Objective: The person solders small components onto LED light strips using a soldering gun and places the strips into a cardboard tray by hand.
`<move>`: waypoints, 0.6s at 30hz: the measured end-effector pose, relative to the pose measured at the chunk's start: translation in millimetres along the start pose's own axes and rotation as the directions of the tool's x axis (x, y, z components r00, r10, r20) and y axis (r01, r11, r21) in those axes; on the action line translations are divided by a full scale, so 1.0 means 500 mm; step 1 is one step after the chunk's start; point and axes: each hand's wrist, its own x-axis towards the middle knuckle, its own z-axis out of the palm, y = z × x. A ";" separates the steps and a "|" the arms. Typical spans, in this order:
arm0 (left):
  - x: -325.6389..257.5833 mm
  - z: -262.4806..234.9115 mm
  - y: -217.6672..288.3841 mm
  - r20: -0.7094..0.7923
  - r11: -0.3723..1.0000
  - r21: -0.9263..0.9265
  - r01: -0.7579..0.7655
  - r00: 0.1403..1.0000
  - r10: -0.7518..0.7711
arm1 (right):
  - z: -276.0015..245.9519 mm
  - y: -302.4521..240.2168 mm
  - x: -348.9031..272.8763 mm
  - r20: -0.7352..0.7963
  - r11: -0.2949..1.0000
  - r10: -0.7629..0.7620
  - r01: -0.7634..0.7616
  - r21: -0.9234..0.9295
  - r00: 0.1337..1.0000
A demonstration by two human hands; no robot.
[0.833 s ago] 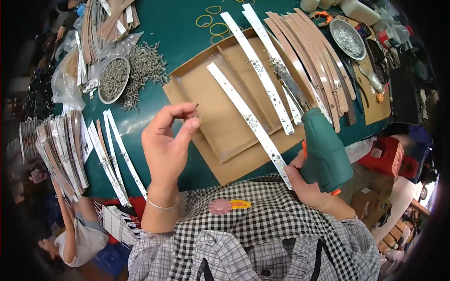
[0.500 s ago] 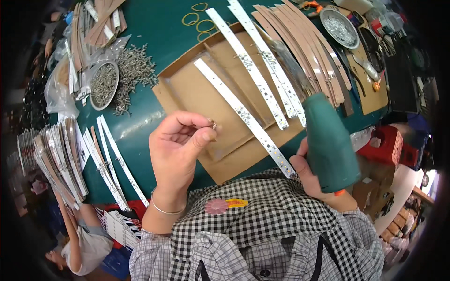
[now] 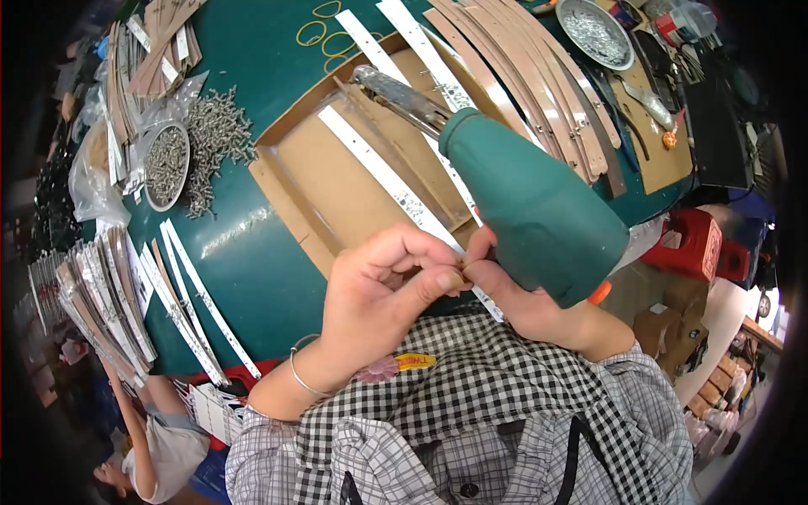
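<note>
My left hand [image 3: 383,290] is closed in a pinch at the near end of a white circuit strip [image 3: 366,156]; what lies between the fingertips is too small to make out. Meeting it there, the thumb and fingers of my right hand [image 3: 547,316] are at the strip too. A green hand-held power tool [image 3: 539,202] with a metal nose rests in that same right hand, its nose pointing away to the upper left. The strip lies slanted over a shallow cardboard tray [image 3: 303,189]. Farther back, two more white strips [image 3: 421,42] cross the tray.
A bowl [image 3: 168,168] of small metal fasteners and a loose pile [image 3: 219,126] of them stand at the left. Brown strips [image 3: 513,76] fan out at the far right, beside another bowl [image 3: 593,34]. Bundled strips [image 3: 101,295] lie at the near left. Another person [image 3: 164,438] sits beyond.
My left hand has moved right, carrying a small metal piece to the strip. My right hand has moved left to meet it, and the green tool has swung with its nose further left.
</note>
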 end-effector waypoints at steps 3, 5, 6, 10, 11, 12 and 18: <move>0.008 -0.008 0.010 0.077 0.848 0.483 -0.220 0.975 0.209 | 0.000 0.007 -0.002 -0.077 0.997 -0.020 0.015 -0.074 0.997; 0.013 -0.017 0.008 0.136 0.776 0.547 -0.313 0.948 0.287 | 0.002 0.013 -0.004 -0.111 0.988 -0.052 0.035 -0.148 0.993; 0.015 -0.019 0.006 0.205 0.691 0.598 -0.405 0.911 0.357 | 0.005 0.017 -0.004 -0.103 0.997 -0.028 0.020 -0.075 0.994; 0.017 -0.022 0.007 0.186 0.676 0.614 -0.407 0.907 0.377 | 0.001 0.031 -0.008 -0.040 0.999 0.017 -0.018 -0.040 0.999; 0.019 -0.025 0.008 0.173 0.644 0.654 -0.397 0.907 0.384 | -0.001 0.030 -0.011 -0.039 0.999 0.018 -0.019 -0.038 0.999; 0.021 -0.028 0.009 0.161 0.610 0.692 -0.386 0.907 0.390 | -0.004 0.028 -0.014 -0.057 0.994 0.028 -0.034 -0.101 0.998; 0.060 -0.093 -0.007 0.113 0.170 0.956 -0.238 0.837 0.535 | -0.035 -0.013 -0.021 0.036 0.965 0.000 0.010 -0.260 0.999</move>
